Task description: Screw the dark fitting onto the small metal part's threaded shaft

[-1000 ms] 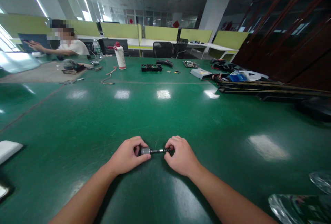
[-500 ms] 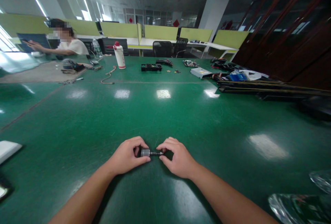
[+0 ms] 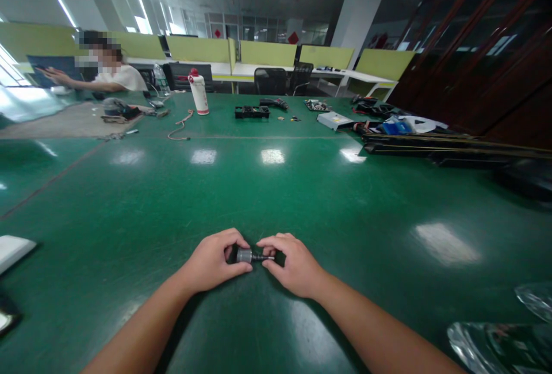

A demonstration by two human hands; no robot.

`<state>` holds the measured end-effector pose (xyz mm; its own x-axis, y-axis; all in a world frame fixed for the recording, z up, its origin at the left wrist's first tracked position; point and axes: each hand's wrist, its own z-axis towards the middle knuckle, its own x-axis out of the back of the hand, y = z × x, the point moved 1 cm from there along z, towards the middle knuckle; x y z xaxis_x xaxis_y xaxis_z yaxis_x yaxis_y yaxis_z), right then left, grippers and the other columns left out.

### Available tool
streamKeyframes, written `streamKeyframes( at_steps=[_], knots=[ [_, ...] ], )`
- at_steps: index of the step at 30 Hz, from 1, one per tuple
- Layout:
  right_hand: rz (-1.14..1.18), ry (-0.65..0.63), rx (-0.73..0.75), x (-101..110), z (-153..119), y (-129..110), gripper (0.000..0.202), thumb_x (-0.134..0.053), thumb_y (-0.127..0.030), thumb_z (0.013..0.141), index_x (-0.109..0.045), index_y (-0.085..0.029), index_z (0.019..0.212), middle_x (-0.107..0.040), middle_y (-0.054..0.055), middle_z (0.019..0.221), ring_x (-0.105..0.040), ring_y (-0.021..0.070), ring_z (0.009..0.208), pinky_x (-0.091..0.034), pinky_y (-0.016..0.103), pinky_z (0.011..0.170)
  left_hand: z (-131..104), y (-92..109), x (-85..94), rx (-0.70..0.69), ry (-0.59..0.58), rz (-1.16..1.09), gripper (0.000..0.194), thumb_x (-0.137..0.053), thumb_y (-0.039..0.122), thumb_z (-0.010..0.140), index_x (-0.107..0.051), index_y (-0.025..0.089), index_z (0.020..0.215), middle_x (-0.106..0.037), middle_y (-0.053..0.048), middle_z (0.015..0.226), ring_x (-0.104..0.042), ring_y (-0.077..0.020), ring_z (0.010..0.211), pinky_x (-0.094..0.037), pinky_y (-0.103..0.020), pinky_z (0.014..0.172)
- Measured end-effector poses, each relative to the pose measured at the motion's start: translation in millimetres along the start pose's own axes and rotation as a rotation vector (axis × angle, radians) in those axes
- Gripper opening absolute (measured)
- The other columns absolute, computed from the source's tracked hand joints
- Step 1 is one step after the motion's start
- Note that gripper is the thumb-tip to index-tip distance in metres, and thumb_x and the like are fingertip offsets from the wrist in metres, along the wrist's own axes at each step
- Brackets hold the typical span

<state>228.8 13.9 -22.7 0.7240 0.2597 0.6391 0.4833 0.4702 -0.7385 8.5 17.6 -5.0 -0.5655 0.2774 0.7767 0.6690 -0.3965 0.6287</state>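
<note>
A small grey metal cylinder with a thin dark shaft point(image 3: 244, 255), which looks like a small motor, lies level just above or on the green tabletop point(image 3: 267, 201). My left hand point(image 3: 214, 260) is curled around the cylinder's left end, its thumb below and forefinger above. From the other side, my right hand point(image 3: 295, 263) closes round the shaft, forefinger above and thumb below, with another finger at the shaft. The shaft's thin bright tip shows between the right fingers. The cylinder's rear end is partly hidden in my left hand.
Farther off stand a white bottle with a red lid point(image 3: 199, 93), a cord point(image 3: 181, 126), a black frame-like part point(image 3: 252, 112) and a grey box point(image 3: 334, 121). Long black bars point(image 3: 431, 145) lie at right, clear plastic point(image 3: 495, 342) at lower right. A person point(image 3: 116, 75) sits back left.
My right hand has shifted slightly left along the shaft, so its tip now shows between the fingers. The cylinder and my left hand have moved a touch to the right.
</note>
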Motion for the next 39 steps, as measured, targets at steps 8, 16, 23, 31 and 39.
streamKeyframes(
  at_steps=[8, 16, 23, 31, 39],
  knots=[
    [-0.051, -0.035, 0.061, -0.4, 1.4, 0.1, 0.018, -0.069, -0.014, 0.081, -0.069, -0.023, 0.097, -0.070, 0.000, 0.090, -0.059, 0.0166, 0.086, -0.038, 0.033, 0.082, -0.8, 3.4, 2.8, 0.002, -0.029, 0.010, 0.022, -0.068, 0.038, 0.082, -0.068, 0.020, 0.094, -0.063, 0.000, 0.081, -0.054, -0.0151, 0.069, -0.038, -0.026, 0.063],
    [-0.087, -0.066, 0.086, 0.2, 1.3, -0.2, 0.022, -0.074, -0.022, 0.080, -0.071, -0.025, 0.102, -0.070, 0.001, 0.096, -0.060, 0.0176, 0.091, -0.037, 0.034, 0.082, -0.3, 3.4, 1.3, -0.003, -0.019, 0.016, 0.024, -0.074, 0.037, 0.076, -0.068, 0.021, 0.094, -0.065, 0.000, 0.086, -0.058, -0.0158, 0.075, -0.038, -0.025, 0.066],
    [-0.078, -0.055, 0.063, -0.8, 1.8, 1.5, 0.021, -0.076, -0.020, 0.078, -0.071, -0.025, 0.098, -0.070, -0.001, 0.094, -0.060, 0.0158, 0.091, -0.037, 0.033, 0.083, 0.0, 3.3, 0.9, -0.009, -0.009, 0.018, 0.025, -0.073, 0.038, 0.077, -0.068, 0.020, 0.094, -0.065, 0.000, 0.086, -0.058, -0.0156, 0.075, -0.038, -0.025, 0.065],
    [-0.062, -0.032, 0.070, -0.8, 1.6, 1.0, 0.018, -0.075, -0.019, 0.079, -0.071, -0.024, 0.096, -0.070, -0.001, 0.091, -0.061, 0.0157, 0.088, -0.039, 0.033, 0.082, -1.0, 3.5, 1.6, 0.000, -0.017, 0.035, 0.026, -0.072, 0.040, 0.078, -0.068, 0.020, 0.094, -0.064, -0.001, 0.082, -0.055, -0.0157, 0.071, -0.037, -0.025, 0.063],
    [-0.078, -0.002, 0.064, -0.3, 0.7, 1.6, 0.017, -0.073, -0.015, 0.077, -0.070, -0.022, 0.092, -0.068, 0.001, 0.087, -0.059, 0.0176, 0.086, -0.040, 0.033, 0.081, 1.3, 4.4, 1.2, -0.004, -0.011, 0.018, 0.023, -0.072, 0.038, 0.079, -0.068, 0.020, 0.092, -0.063, -0.001, 0.083, -0.056, -0.0159, 0.073, -0.038, -0.025, 0.065]
  ],
)
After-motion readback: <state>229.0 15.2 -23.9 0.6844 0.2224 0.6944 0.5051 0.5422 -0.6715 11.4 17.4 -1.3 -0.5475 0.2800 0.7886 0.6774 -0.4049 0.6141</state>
